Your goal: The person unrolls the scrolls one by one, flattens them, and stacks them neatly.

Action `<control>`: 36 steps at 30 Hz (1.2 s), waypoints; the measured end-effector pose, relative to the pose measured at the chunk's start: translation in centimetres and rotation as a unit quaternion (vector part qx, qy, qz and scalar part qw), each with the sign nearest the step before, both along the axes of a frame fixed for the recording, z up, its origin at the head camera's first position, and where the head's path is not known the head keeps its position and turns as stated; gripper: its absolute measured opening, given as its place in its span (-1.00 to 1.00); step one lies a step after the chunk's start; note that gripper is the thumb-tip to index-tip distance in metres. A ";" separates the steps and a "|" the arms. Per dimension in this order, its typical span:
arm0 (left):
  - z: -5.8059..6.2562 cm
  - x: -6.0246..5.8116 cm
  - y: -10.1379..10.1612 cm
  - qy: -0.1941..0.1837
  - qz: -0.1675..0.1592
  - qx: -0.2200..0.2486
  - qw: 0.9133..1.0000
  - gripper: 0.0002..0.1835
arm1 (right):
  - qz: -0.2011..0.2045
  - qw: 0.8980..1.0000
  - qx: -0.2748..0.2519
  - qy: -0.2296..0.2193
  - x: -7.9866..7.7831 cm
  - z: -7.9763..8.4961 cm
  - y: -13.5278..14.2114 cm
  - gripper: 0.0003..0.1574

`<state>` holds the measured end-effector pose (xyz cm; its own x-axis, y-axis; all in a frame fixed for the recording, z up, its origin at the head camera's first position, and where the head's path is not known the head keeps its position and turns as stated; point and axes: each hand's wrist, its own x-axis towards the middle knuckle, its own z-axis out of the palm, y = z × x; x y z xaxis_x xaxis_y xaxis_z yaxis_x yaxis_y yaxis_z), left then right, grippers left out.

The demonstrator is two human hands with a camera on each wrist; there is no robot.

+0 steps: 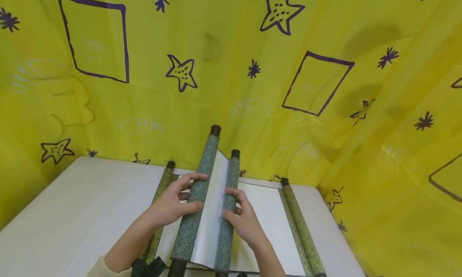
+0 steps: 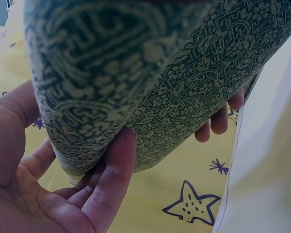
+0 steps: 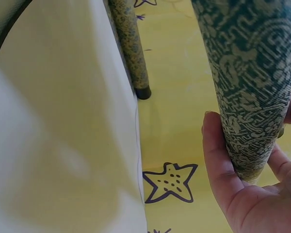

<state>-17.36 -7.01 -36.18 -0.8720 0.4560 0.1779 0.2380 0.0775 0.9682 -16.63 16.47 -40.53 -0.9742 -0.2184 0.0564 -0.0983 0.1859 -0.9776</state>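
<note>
A hanging scroll with blue-green patterned cloth is held up, its two rolled ends side by side with a strip of white paper (image 1: 211, 212) between them. My left hand (image 1: 175, 202) grips the thicker left roll (image 1: 208, 154), thumb and fingers curved around its sides. Around the thinner right roll (image 1: 224, 241) curl the fingers and thumb of my right hand (image 1: 247, 220). Dark knobs (image 1: 215, 130) cap the rolls. In the left wrist view the woven pattern of the cloth (image 2: 184, 77) fills the top, and fingertips of the other hand show beyond it.
Beneath the held scroll, a second scroll lies spread on the white table (image 1: 90, 204), its white sheet (image 1: 267, 225) between a yellow-green left roller (image 1: 164, 184) and right roller (image 1: 303, 229). Behind the table hangs a yellow curtain (image 1: 223, 40) printed with stars and frames.
</note>
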 end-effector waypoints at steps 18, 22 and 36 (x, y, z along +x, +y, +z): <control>0.4 0.3 -0.4 0.002 0.006 0.001 1.000 -0.38 | -0.012 1.000 0.004 -0.002 0.0 0.0 0.0 -0.29; 0.4 0.3 -0.5 0.004 0.011 -0.006 1.000 -0.38 | -0.016 1.000 0.006 -0.007 -0.1 -0.1 0.1 -0.28; 0.7 0.5 -0.8 0.013 0.012 -0.007 1.000 -0.37 | -0.028 0.999 0.016 -0.007 -0.2 0.0 0.2 -0.28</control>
<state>-16.84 -7.80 -35.43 -0.8778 0.4382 0.1938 0.2606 0.0972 0.9605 -16.81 16.71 -40.55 -0.9855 -0.1659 0.0370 -0.0739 0.2218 -0.9723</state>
